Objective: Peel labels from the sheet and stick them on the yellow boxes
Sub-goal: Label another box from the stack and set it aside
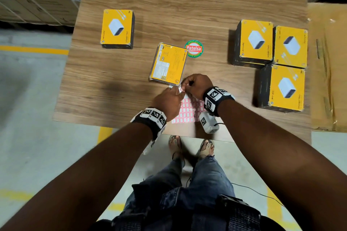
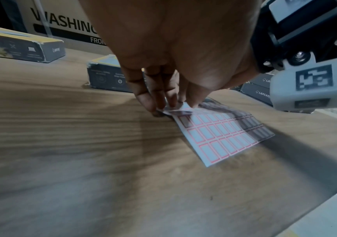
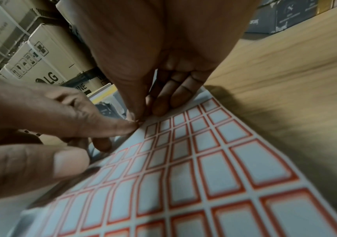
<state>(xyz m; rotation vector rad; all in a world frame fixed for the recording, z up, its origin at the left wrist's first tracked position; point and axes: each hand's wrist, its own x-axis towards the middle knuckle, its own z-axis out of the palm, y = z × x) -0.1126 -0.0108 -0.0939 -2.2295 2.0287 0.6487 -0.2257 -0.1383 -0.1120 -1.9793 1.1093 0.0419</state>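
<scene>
Both hands' fingers [image 3: 137, 110] seemingly pinch the far corner of the red-bordered label sheet [image 3: 194, 173].

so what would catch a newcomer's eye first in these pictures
First, both hands meeting at the table's near edge: the left hand and right hand pinch the far corner of the red-bordered label sheet. Next, the bright yellow boxes: one far left, one face-down in the centre, and three clustered at the right. A round green and red sticker sits beside the centre box.

The wooden table [image 1: 131, 84] bears five yellow boxes [image 1: 118, 28] — plus a label sheet [image 1: 189, 110] and round sticker [image 1: 194, 48].
</scene>
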